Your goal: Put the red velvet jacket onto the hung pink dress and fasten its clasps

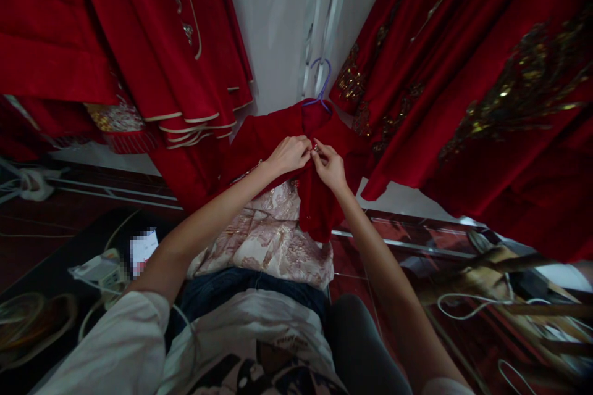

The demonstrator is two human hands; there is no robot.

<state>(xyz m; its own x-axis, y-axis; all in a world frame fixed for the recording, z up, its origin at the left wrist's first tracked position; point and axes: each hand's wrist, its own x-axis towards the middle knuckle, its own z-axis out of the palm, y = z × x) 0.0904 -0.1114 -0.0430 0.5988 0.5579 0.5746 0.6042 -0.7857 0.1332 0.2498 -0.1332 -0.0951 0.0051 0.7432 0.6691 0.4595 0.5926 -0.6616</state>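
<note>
A small red garment [282, 133] hangs in front of me on a purple hanger [323, 83]. My left hand [290, 154] and my right hand [330, 166] meet at its front, just below the collar. Both have their fingers pinched together on the fabric, around a small fastening that I cannot make out clearly. Below the red top, a pale pink embroidered cloth [266, 237] drapes down over my lap.
Red robes with gold trim [176, 43] hang at the left, red robes with gold embroidery [486, 86] at the right. A white wall [278, 18] shows between them. Cables and a white device [99, 268] lie at lower left, wooden pieces and cords [500, 296] at lower right.
</note>
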